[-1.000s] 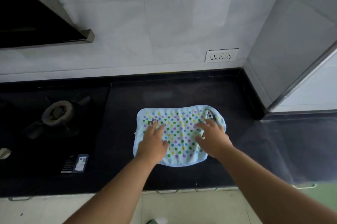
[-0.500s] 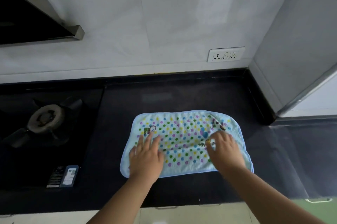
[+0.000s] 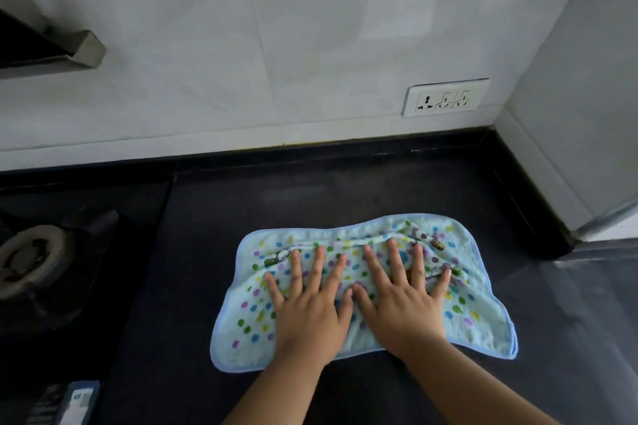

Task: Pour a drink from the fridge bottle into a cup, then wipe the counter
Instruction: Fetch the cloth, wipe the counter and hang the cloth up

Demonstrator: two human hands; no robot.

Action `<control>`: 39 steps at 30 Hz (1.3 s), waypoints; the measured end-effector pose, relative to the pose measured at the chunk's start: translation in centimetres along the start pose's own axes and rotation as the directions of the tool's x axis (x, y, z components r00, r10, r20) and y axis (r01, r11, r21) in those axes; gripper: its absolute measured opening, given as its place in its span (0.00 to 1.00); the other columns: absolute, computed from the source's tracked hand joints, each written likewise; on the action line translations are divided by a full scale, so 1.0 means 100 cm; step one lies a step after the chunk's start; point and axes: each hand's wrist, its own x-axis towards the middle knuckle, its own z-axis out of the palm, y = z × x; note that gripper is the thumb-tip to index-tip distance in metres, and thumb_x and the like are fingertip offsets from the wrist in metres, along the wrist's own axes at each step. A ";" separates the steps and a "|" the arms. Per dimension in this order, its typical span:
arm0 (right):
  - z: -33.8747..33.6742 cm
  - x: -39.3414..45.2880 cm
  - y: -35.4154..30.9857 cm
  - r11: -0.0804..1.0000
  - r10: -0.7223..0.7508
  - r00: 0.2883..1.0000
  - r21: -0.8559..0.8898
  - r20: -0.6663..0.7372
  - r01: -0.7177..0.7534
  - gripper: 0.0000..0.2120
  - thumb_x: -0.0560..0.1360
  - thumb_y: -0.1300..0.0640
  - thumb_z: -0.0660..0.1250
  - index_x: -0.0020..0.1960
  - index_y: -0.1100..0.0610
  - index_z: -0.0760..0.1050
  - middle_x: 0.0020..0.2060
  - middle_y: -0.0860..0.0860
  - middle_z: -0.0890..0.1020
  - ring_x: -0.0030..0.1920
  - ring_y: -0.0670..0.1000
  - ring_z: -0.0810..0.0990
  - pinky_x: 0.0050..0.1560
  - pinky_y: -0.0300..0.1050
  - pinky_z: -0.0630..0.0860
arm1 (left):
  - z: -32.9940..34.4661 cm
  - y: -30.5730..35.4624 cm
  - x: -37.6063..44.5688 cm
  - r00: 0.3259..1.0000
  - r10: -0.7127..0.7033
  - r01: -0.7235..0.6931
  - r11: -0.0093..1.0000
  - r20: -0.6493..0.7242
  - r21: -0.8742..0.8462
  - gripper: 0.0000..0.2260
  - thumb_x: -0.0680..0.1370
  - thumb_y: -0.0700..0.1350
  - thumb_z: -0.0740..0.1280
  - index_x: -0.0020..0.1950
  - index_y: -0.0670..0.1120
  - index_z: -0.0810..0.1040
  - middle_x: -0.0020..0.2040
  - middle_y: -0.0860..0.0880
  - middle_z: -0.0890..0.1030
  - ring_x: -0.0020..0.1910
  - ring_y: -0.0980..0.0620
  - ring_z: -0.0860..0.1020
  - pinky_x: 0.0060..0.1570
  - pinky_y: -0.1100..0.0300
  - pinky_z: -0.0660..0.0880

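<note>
While both hands press flat, polka-dot cloth [image 3: 362,290] lies on black surface [image 3: 345,196], right of gas burner [image 3: 32,260]. Left hand [image 3: 307,303], right hand [image 3: 402,300]: fingers splayed, released, grasping nothing. Cloth likely soft, light, bunches readily; ridge ahead of fingertips. Best hold: palms centred.

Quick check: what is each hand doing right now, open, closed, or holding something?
Left hand: open, fingers spread, palm flat on the dotted cloth.
Right hand: open, fingers spread, flat on the same cloth.
</note>
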 end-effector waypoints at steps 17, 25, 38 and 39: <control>-0.034 0.182 -0.069 0.992 -0.118 0.993 -0.042 -0.016 0.117 0.46 0.69 0.16 0.41 0.81 0.33 0.35 0.83 0.45 0.35 0.81 0.62 0.30 0.74 0.76 0.30 | -0.040 -0.091 0.153 0.982 -0.187 0.186 0.982 0.029 0.036 0.34 0.77 0.75 0.38 0.81 0.69 0.35 0.85 0.50 0.35 0.82 0.35 0.31 0.73 0.23 0.38; -0.018 0.072 -0.008 0.997 -0.077 0.997 -0.023 -0.011 0.077 0.44 0.71 0.17 0.35 0.80 0.35 0.28 0.81 0.41 0.31 0.81 0.55 0.27 0.77 0.71 0.33 | -0.023 -0.026 0.039 0.999 -0.022 0.023 0.999 0.028 -0.033 0.33 0.80 0.73 0.40 0.83 0.66 0.37 0.86 0.53 0.41 0.84 0.42 0.35 0.76 0.28 0.37; 0.014 -0.019 0.034 0.992 -0.128 0.988 -0.014 -0.086 0.128 0.29 0.82 0.30 0.41 0.82 0.32 0.44 0.84 0.40 0.49 0.84 0.53 0.38 0.80 0.70 0.42 | 0.002 0.034 -0.017 0.998 0.067 -0.067 0.998 0.017 0.008 0.31 0.82 0.65 0.53 0.84 0.63 0.51 0.86 0.49 0.53 0.83 0.35 0.54 0.75 0.25 0.50; 0.016 -0.019 0.042 0.998 -0.061 0.993 -0.012 -0.099 0.060 0.29 0.83 0.30 0.42 0.83 0.33 0.46 0.83 0.40 0.51 0.84 0.53 0.41 0.80 0.70 0.44 | 0.002 0.042 -0.010 0.995 0.094 -0.094 0.996 0.014 0.000 0.30 0.82 0.65 0.53 0.84 0.64 0.52 0.86 0.50 0.54 0.83 0.34 0.55 0.75 0.24 0.49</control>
